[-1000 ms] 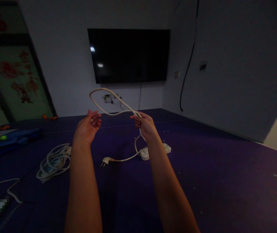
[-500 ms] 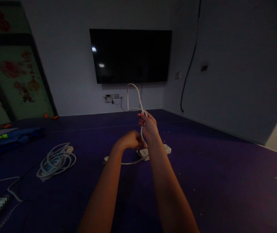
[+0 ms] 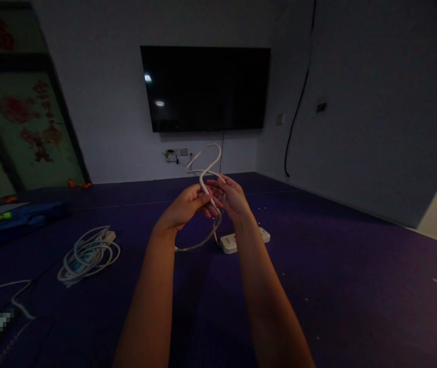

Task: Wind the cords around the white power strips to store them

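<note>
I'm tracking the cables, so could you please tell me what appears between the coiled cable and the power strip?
In the head view, the left forearm and part of the white cord appear between them, over purple floor.

Dim rm. Flat-screen TV (image 3: 206,89) on pale back wall (image 3: 107,102), 2 light glints (image 3: 159,103) on its L side. Below TV: wall sockets (image 3: 184,152) w/ wires. L of TV: dk-framed door (image 3: 3,140), red Chinese decals (image 3: 14,109). R of TV: grey side wall (image 3: 375,153), blk cable (image 3: 298,105) hanging. Purple floor (image 3: 341,276) in front of TV.
</note>
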The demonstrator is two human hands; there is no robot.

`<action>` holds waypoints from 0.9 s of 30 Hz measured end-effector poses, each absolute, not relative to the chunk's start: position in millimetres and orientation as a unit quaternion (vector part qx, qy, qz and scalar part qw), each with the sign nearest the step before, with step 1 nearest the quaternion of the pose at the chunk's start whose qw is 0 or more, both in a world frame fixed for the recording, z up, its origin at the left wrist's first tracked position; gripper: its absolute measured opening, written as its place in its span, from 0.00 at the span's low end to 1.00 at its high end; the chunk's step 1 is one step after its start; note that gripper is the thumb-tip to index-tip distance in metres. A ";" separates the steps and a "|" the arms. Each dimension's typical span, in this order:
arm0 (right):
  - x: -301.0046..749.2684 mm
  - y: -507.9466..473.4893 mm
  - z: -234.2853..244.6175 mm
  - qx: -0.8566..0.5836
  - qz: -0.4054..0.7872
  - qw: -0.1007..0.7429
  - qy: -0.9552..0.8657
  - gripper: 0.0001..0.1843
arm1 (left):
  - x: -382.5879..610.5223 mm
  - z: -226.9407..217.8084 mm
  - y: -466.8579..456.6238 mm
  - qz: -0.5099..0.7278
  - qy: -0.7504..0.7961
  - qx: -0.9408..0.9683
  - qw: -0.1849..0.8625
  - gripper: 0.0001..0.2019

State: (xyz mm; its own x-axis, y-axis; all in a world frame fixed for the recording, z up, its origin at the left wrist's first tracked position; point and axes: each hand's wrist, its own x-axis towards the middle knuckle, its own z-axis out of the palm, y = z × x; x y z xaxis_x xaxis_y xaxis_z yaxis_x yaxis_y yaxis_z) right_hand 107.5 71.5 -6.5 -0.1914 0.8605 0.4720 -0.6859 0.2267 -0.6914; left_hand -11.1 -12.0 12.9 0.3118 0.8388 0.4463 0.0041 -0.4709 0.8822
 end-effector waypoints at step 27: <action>89.0 39.0 12.6 0.000 0.553 0.683 -0.477 0.13 | -10.2 19.0 -0.1 0.781 0.125 0.520 0.323 0.09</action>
